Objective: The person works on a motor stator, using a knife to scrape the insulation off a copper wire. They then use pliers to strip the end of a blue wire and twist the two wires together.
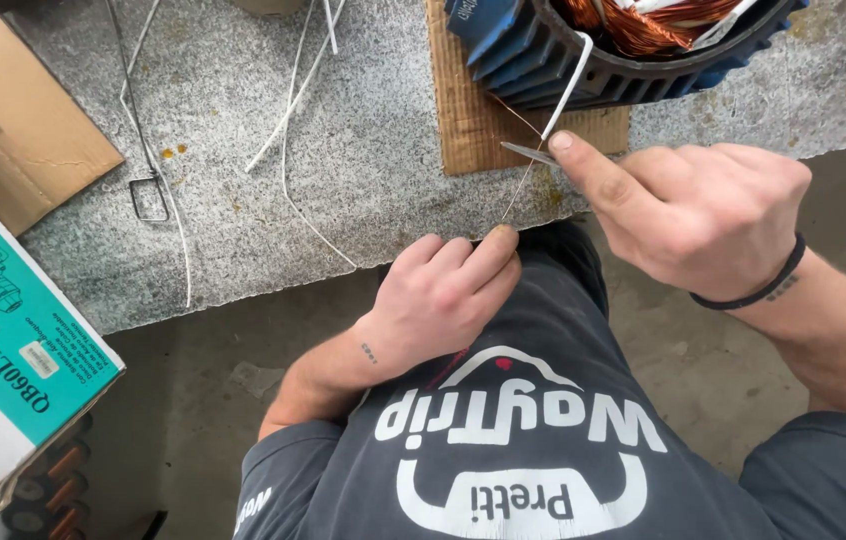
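The left hand [440, 292] pinches the near end of a thin wire [518, 190] at the bench edge, pulling it taut. Just beyond, the right hand [693, 215] clamps a small blade [528, 153] against the wire. The wire's far end runs under a white sleeve [568, 85] into the motor housing [583, 55]; scraping looks midway, with that upper stretch untouched.

You stood in a motor repair workshop. A blue finned motor housing [603, 55] with bare copper windings [643, 25] sat on a scrap of cardboard [468, 130] on the rough, stained grey stone counter [363, 170]. Loose white wires [293, 100] lay across it, a teal product box [3, 340] stood beside it, and the floor [193, 390] below was bare concrete.
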